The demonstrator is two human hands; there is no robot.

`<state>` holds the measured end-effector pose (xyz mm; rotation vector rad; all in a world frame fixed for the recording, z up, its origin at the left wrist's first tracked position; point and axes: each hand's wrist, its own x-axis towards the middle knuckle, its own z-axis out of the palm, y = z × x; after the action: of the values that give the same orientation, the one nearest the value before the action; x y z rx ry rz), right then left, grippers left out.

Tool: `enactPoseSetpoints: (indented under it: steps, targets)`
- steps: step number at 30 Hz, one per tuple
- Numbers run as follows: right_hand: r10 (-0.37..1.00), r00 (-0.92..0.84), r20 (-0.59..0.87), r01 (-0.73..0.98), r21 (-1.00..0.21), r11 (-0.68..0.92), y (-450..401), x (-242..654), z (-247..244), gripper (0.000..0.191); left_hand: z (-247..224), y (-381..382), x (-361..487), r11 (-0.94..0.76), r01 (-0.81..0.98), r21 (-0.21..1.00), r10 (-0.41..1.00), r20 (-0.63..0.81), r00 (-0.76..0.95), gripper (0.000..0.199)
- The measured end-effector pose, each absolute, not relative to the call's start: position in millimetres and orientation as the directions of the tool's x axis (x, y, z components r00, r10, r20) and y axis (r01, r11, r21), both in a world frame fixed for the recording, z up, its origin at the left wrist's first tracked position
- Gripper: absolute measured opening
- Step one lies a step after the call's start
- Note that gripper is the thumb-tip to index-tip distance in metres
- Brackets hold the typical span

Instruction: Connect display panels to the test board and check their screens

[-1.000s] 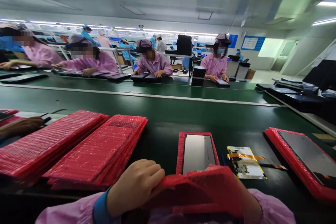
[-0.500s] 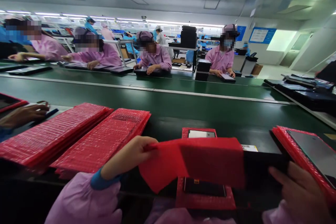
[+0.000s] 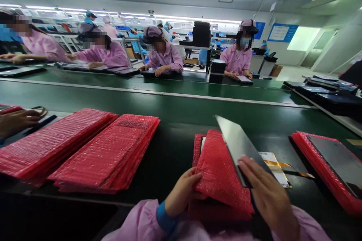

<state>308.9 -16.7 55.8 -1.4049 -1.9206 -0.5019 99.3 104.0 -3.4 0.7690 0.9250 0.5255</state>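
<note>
My left hand is closed on the left edge of a red bubble-wrap bag, thumb on top. In my right hand is a thin flat panel with a grey, shiny face, tilted up against the bag's right side. My right fingers lie along its lower face. Whether its lower edge is inside the bag is hidden. Beneath the bag, part of another red bubble-wrap piece shows on the dark bench. A white battery-like pack with orange flat cables lies just right of the panel.
Two stacks of red bubble-wrap bags, one nearer and one farther left, lie to my left. On the right, a grey panel rests on red bubble wrap. A co-worker's hand is at far left. Co-workers sit across the green bench.
My left hand has moved right with the red bag, which now stands bubbled side toward me. My right hand has moved left and raised the panel into a tilt, uncovering the white pack.
</note>
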Motion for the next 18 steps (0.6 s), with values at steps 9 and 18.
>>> enactPoseSetpoints:
  steps: [9,18]
  targets:
    - [0.723,-0.361,0.588,0.917,0.085,0.389,13.8,271.4,10.6,0.053,-25.2,80.1,84.8,0.567,-0.169,0.806,0.774,-0.452,0.444,0.048]
    - [0.696,-0.407,0.591,0.887,0.074,0.456,17.3,260.3,-4.3,0.044,-25.7,76.5,70.7,0.374,0.030,0.927,0.757,-0.324,0.568,0.067]
